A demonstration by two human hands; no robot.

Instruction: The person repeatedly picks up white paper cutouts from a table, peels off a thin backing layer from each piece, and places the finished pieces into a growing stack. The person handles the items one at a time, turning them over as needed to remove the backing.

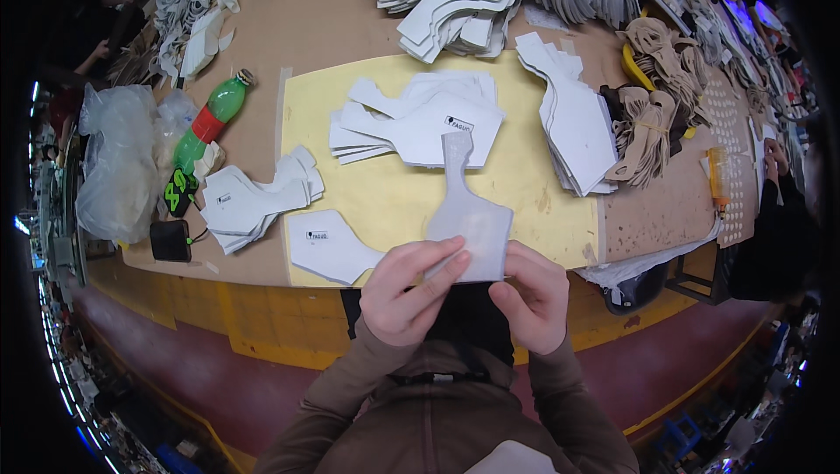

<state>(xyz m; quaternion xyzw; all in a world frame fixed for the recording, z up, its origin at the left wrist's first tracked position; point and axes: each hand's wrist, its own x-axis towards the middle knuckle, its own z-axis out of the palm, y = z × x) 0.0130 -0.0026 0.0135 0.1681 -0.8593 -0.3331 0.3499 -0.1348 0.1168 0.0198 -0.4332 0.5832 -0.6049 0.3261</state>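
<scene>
Head view: left hand (409, 288) and right hand (532, 295), fingers pinched on the lower edge of a grey cut piece (464, 211) held over the counter's (350, 19) near edge, above the yellow mat (385, 194). Best kept flat, grip even at both corners.

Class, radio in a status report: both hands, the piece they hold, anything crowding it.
Left hand and right hand pinch grey cut piece. White cut piece lies beside it on yellow mat.
</scene>
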